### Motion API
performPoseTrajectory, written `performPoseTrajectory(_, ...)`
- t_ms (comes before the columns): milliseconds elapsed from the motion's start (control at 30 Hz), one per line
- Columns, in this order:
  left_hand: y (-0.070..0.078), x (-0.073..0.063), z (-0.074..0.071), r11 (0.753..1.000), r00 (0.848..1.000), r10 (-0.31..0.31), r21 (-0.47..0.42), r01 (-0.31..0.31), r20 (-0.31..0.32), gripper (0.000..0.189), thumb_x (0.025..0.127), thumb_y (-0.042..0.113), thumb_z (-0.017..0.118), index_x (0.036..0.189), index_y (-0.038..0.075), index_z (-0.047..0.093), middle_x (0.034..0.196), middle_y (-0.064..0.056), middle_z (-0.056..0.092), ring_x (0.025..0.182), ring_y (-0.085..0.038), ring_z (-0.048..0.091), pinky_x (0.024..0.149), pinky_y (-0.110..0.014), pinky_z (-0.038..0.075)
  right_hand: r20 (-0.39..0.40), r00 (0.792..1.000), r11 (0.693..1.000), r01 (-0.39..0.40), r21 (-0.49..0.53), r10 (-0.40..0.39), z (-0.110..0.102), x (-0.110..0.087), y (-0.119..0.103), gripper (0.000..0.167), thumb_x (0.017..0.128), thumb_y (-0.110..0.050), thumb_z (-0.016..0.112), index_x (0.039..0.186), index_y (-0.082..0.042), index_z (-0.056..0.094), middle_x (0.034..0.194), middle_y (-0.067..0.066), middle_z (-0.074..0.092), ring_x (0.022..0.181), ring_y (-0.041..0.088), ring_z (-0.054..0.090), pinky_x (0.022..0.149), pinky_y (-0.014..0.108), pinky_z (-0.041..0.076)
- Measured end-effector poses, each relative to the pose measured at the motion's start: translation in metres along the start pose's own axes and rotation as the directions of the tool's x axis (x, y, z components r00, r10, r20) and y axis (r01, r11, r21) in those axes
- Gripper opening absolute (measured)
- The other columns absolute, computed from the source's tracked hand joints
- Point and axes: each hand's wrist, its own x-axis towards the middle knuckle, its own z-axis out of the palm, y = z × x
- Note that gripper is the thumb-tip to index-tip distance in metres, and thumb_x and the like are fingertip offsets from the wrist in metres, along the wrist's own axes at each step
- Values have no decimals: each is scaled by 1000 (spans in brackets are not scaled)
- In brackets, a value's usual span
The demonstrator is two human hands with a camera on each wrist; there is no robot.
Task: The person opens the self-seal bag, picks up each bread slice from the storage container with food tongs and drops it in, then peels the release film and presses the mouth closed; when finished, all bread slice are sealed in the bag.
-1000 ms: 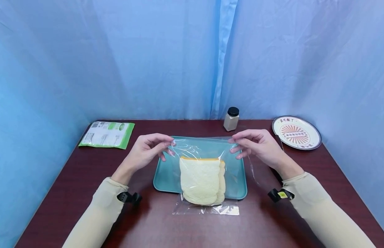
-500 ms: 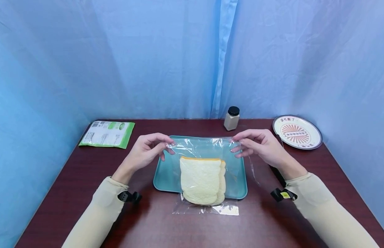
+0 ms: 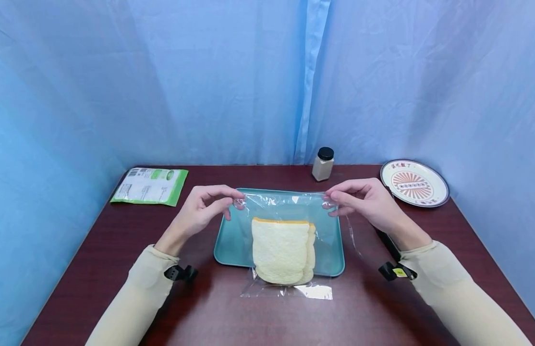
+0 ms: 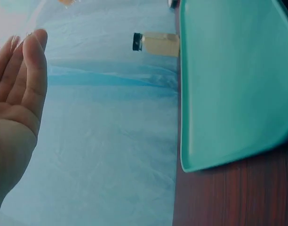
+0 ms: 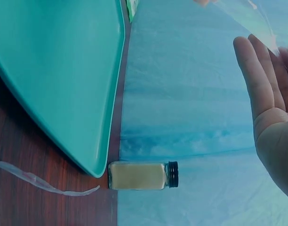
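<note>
Two white slices of bread with an orange layer along the top edge, a sandwich, sit inside a clear plastic bag held up above a teal tray. My left hand pinches the bag's upper left corner between thumb and fingers. At the upper right corner, my right hand pinches the bag in the same way. The bag's lower edge hangs toward the front, below the bread. In the left wrist view the teal tray shows bare; the right wrist view catches part of the clear bag.
A jar with a black lid stands behind the tray. To the right are a patterned plate and a dark, thin object partly under the right arm. A green and white packet lies back left. A thin plastic strip lies right of the tray.
Both hands keep their pinch on the bag and stay nearly in place. The bag's top edge looks slightly more stretched, with shifted glints. The right wrist has moved slightly to the right.
</note>
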Motion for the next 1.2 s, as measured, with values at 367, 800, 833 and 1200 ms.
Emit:
performPoseTrajectory(367,12,5,9,997,990,-70,32,75,-125,11,84,-1,81,95,2,78,83,-13,74,63,-32,64,59,-34,57,-18,999,999,-31,-38,30,2,-1,-5,19,96,8,64,114,12,68,107,26,72,91,29,75,76,49,58)
performPoseTrajectory(800,13,4,5,995,995,-69,69,75,-76,26,88,-6,75,113,-2,74,89,-12,76,72,-23,72,65,-37,59,-30,997,990,-72,-119,69,-3,-3,-5,23,97,2,65,120,2,70,107,24,73,93,29,74,74,51,58)
performPoseTrajectory(833,13,4,5,995,995,-77,60,81,-70,27,88,-7,75,114,-2,73,90,-13,76,75,-23,72,67,-37,60,-25,997,990,-79,-118,76,-4,-3,-5,23,97,2,65,120,3,70,107,25,72,94,30,74,75,51,58)
performPoseTrajectory(1200,20,13,17,996,998,-69,51,68,12,28,88,-7,74,116,-3,73,97,-12,76,79,-26,73,72,-35,60,-42,999,836,-25,-548,2,3,12,-28,40,92,-18,78,131,-20,69,128,-6,68,123,13,59,95,25,51)
